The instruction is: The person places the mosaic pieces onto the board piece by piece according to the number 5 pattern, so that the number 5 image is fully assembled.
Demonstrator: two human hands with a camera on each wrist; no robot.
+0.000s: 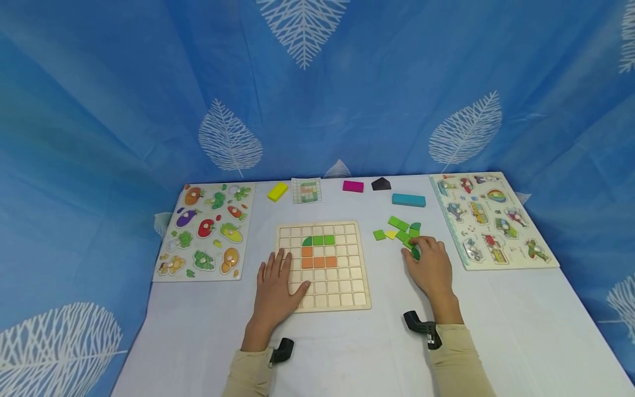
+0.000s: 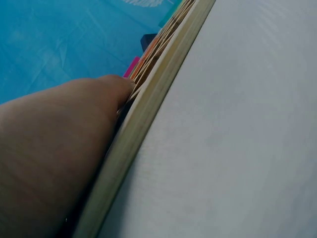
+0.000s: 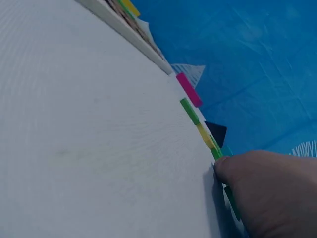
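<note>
A square wooden grid board [image 1: 350, 278] lies on the white table, with several orange tiles [image 1: 319, 262] and green tiles [image 1: 324, 240] in its upper-left cells, one of the green ones with a rounded corner. My left hand [image 1: 275, 289] rests spread across the board's left edge, the thumb reaching over the lower cells. On the right, my right hand [image 1: 430, 267] bends thumb and fingers down over a loose pile of green pieces [image 1: 398, 223]. A dark green piece [image 1: 415, 253] shows between thumb and index finger; I cannot tell whether they grip it.
A pattern card [image 1: 307, 191] lies behind the board, near yellow [image 1: 278, 191], magenta [image 1: 353, 186], black [image 1: 381, 183] and teal [image 1: 409, 199] blocks. A vegetable puzzle [image 1: 205, 231] is at left, a vehicle puzzle [image 1: 491, 220] at right. Blue cloth [image 1: 317, 110] hangs behind.
</note>
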